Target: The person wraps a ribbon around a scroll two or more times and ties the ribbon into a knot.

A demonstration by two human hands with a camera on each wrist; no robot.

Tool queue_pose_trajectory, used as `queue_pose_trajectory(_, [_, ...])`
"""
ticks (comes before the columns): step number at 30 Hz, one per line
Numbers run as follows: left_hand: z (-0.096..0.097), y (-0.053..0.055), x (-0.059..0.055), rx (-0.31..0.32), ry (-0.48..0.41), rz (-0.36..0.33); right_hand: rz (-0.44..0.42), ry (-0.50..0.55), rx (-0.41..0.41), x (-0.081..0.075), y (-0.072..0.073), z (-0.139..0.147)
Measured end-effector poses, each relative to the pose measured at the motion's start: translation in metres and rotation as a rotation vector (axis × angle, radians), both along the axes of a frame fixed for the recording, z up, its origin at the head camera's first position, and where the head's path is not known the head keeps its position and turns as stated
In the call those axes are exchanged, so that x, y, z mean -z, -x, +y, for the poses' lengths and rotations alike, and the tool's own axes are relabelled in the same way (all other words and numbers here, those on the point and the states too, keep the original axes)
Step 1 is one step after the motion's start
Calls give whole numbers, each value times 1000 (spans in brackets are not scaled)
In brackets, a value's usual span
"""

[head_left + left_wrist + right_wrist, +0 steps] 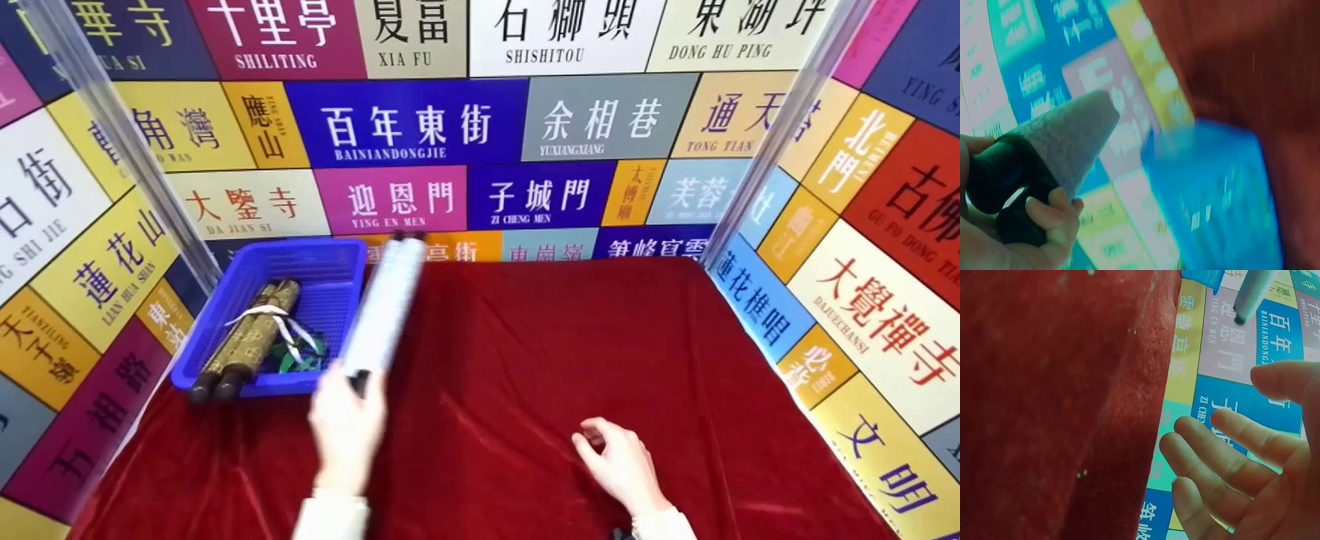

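My left hand (347, 427) grips the near end of a pale, double-rolled scroll (386, 304), which points away from me beside the basket. In the left wrist view the fingers curl round the scroll's dark end knobs (1022, 225). Left of it, a blue plastic basket (196, 337) holds a gold patterned scroll (259, 330) tied with a white ribbon, its dark knobs sticking out over the near rim. Something green (300, 352) lies in the basket too. Over the red cloth at the right, my right hand (616, 461) holds nothing, fingers loosely bent.
A dark red velvet cloth (570, 352) covers the table, with a few creases. Panels printed with coloured place-name signs (409, 124) stand at the back and both sides. Clear corner posts (780, 127) join them.
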State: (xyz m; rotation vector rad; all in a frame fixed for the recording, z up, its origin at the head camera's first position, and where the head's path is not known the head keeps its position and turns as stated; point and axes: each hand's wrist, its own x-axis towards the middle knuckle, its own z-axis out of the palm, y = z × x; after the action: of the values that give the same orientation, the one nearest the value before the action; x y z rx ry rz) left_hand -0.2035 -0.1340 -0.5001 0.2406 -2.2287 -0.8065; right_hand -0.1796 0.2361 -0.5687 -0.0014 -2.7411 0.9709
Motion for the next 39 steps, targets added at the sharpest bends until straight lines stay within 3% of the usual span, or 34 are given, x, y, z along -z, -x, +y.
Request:
queue_pose_trajectory(7, [69, 0, 34, 94, 103, 68, -9, -9, -12, 1, 0, -1])
queue_pose_trajectory(13, [105, -4, 54, 112, 166, 27, -28, -10, -19, 3, -1, -1])
queue_pose_trajectory(20, [120, -5, 67, 93, 190, -34, -27, -14, -8, 3, -3, 3])
queue_pose_trajectory(28, [131, -9, 67, 55, 235, -116, -34, -16, -8, 1, -2, 3])
queue_pose_trajectory(39, [143, -13, 71, 55, 335, -325, -42, -39, -35, -1, -4, 0])
